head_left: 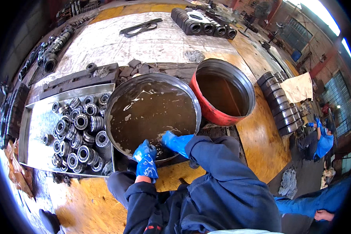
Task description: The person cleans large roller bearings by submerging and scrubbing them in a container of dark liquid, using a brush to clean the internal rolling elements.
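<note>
A large round metal tub [110, 102] of murky brown liquid stands before me. At its near side, my left hand [146, 153] in a wet blue rubber glove is closed, its fingers bent down toward the liquid. My right hand [175, 142], gloved likewise, reaches in just beside it with curled fingers, the tips hidden. The liquid between them is flecked and splashing; whatever they hold cannot be made out. Left of the tub, a shallow metal tray [26, 134] carries a heap of shiny roller bearings [81, 121].
A red drum [211, 113] of brown liquid adjoins the tub on the right. Large bearing rings stand in rows at the far side [194, 27] and right [279, 103]. Dark straps [141, 27] lie on the far sheet. Another person [323, 142] crouches right; a blue sleeve [316, 201] is nearer.
</note>
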{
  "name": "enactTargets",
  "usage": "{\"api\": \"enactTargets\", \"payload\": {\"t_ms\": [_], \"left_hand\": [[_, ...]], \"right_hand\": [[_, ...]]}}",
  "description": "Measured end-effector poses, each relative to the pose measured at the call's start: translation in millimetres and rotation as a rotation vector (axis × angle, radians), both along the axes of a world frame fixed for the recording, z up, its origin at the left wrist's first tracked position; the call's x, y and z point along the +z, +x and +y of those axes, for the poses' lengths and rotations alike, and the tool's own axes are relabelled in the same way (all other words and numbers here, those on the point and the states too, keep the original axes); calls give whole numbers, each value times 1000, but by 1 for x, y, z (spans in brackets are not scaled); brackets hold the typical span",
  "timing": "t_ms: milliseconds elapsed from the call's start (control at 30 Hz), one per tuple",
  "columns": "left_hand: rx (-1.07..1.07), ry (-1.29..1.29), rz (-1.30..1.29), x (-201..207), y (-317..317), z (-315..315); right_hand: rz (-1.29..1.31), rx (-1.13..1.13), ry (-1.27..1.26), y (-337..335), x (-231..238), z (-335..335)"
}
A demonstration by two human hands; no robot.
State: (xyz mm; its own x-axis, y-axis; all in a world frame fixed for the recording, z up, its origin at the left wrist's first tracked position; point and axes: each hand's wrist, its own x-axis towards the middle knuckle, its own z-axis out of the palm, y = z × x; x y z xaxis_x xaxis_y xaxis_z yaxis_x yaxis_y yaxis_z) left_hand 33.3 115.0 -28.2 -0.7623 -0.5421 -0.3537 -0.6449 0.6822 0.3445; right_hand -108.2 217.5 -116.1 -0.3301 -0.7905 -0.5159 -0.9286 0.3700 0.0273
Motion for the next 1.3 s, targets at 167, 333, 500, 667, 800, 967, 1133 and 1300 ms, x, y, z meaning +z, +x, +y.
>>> {"api": "enactTargets", "payload": {"t_ms": [167,333,500,667,800,967,1133,1300], "left_hand": [[-9,28,-16,3,-1,-2],[-1,17,-27,-10,4,-9],[-35,12,40,-3,-6,5],[23,5,-5,-9,1,-7],[44,-12,50,-11,8,-13],[-13,16,74,-6,-2,2],[3,9,26,-8,4,-9],[17,-36,108,-22,6,-10]], "right_hand": [[-145,-404,-194,-12,-19,40],[-98,-302,-77,0,-15,12],[-65,-78,-173,-10,-44,-1],[-155,-295,-227,-9,-33,45],[-149,-396,-59,3,31,25],[169,-59,160,-20,-30,20],[-201,-496,-265,-21,-19,53],[49,-418,72,-18,-41,19]]}}
